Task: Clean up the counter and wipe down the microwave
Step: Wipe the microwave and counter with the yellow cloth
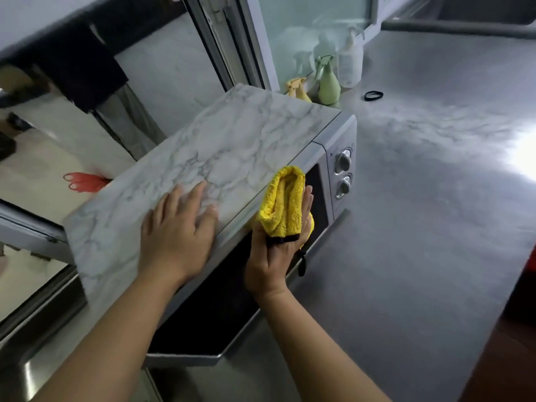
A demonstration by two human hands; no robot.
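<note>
Two bare forearms reach in from the bottom edge. The left hand [181, 233] lies flat, fingers released, on the marble-patterned top of the microwave [232, 146], steadying it. The right hand [278, 248] grips a folded yellow cloth [282, 203] against the dark door. Wiping looks under way. The steel surface [420, 198] seems mostly tidy, though spray bottles [329, 82] and a black hair tie [373, 95] remain near the window.

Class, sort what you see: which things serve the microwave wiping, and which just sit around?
In use: microwave; yellow cloth; right hand holding it; left hand steadying the top.
Idle: green spray bottle; clear bottle; black hair tie; yellow sprayer.
</note>
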